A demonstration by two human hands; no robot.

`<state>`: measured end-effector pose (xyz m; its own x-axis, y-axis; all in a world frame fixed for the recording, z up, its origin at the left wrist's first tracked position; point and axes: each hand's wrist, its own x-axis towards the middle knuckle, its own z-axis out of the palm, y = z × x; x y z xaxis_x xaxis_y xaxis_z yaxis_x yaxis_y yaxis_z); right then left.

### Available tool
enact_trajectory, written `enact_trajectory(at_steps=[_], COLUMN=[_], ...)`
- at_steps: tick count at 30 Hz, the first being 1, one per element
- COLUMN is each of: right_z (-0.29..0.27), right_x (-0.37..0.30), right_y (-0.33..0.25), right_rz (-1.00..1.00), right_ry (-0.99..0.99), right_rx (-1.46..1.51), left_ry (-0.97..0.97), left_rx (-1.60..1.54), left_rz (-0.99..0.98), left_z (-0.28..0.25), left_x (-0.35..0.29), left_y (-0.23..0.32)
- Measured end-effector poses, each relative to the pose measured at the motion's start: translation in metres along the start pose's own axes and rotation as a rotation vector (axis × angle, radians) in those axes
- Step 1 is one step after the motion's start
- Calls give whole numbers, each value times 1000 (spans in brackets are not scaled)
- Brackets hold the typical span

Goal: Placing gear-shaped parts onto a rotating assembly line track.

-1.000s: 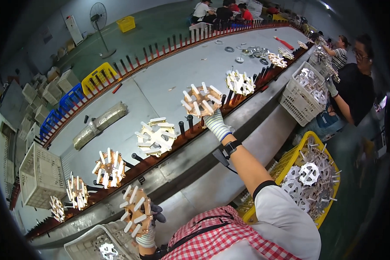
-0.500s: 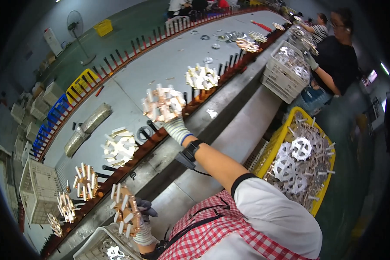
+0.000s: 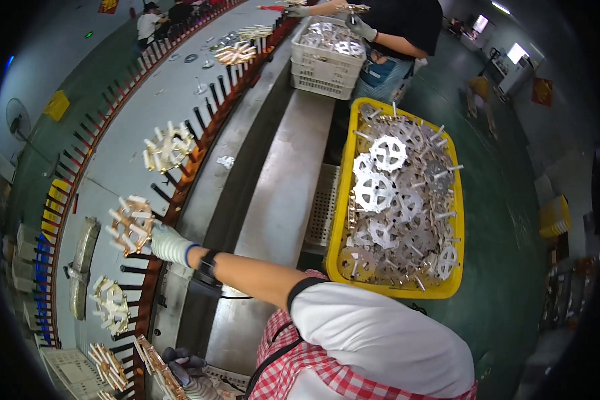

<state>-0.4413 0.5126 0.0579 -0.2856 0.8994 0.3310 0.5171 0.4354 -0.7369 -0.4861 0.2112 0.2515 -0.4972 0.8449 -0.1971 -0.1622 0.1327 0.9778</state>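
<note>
The copper-toned pegged disc (image 3: 135, 231) is at the table (image 3: 120, 147)'s near edge, against the right hand (image 3: 170, 245); fingertips hidden behind, grip undeterminable. The left hand (image 3: 188, 372), fingers curled, holds a second disc (image 3: 159, 365), now nearly edge-on; one second earlier its face showed.

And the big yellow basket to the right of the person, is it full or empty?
Full. In the yellow basket, metal parts lie heaped from side to side, hiding its bottom.
</note>
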Motion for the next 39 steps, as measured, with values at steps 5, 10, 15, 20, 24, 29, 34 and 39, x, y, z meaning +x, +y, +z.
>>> enact_trajectory(at_steps=[5, 10, 15, 20, 24, 29, 34, 39], right_z=[-163, -268, -279, -281, -272, -279, -303, -288], right_x=[-137, -297, -432, -510, -521, -518, -527, -478], right_y=[-50, -10, -52, -41, -7, 25, 32, 40], right_rz=[253, 552, 922, 933, 992, 1090, 1074, 1006], right_ry=[-188, 160, -279, -180, -441, -583, -641, -587], right_rx=[224, -254, -516, -857, -774, -612, -511, -417], left_ry=[-285, -339, -760, -966, -963, -956, -807, -699], left_rx=[-128, 34, 233, 136, 139, 120, -39, 4], left_rz=[-138, -74, -62, -122, -189, -181, -319, -252], left_z=[-18, 2, 24, 53, 63, 58, 27, 7], left_x=[30, 76, 93, 75, 73, 71, 58, 36], left_y=[-18, -67, -112, -120, -128, -122, -142, -130])
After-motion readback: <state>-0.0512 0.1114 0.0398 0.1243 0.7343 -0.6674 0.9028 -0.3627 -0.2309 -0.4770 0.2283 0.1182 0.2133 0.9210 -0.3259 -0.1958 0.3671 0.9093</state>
